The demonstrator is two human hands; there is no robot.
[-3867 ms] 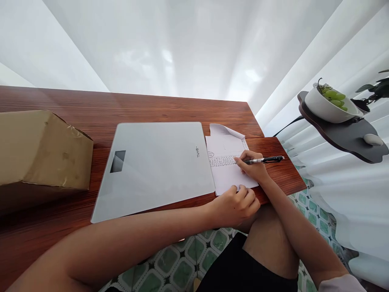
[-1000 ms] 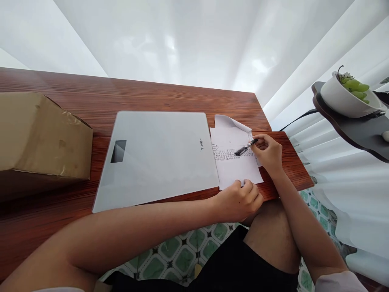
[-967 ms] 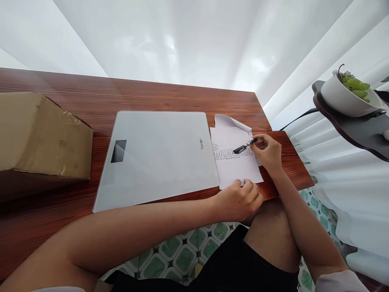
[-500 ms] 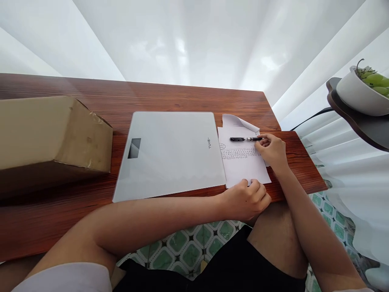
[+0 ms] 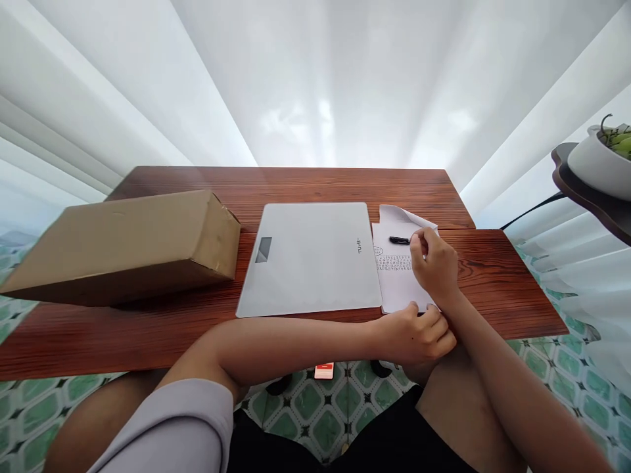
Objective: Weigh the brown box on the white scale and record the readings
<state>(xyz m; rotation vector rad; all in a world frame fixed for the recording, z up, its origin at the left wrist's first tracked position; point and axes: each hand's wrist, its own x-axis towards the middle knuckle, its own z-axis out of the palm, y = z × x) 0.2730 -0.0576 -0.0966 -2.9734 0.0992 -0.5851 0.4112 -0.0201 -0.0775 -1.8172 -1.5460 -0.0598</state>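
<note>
A black pen (image 5: 399, 240) lies across the printed sheets of paper (image 5: 397, 286), whose far right corner curls up. My right hand (image 5: 436, 266) is over the right side of the paper with its fingers curled. It covers the right end of the pen; whether the fingers grip the pen is hidden. At the front edge of the table my left hand (image 5: 418, 335) rests with bent fingers by the lower edge of the paper. Its palm side cannot be seen. Directly left of the paper is a flat white scale (image 5: 313, 259) with a small grey display.
A closed cardboard box (image 5: 133, 246) stands on the left of the wooden table (image 5: 290, 182). On a dark shelf (image 5: 591, 194) at the right sits a white bowl (image 5: 599, 164) with green fruit. White curtains (image 5: 315, 85) hang behind. A red-and-white item (image 5: 324, 371) shows below the table.
The view has shifted, showing more of the table and box. My right hand has moved left over the pen, covering more of it. My left hand stays by the table edge.
</note>
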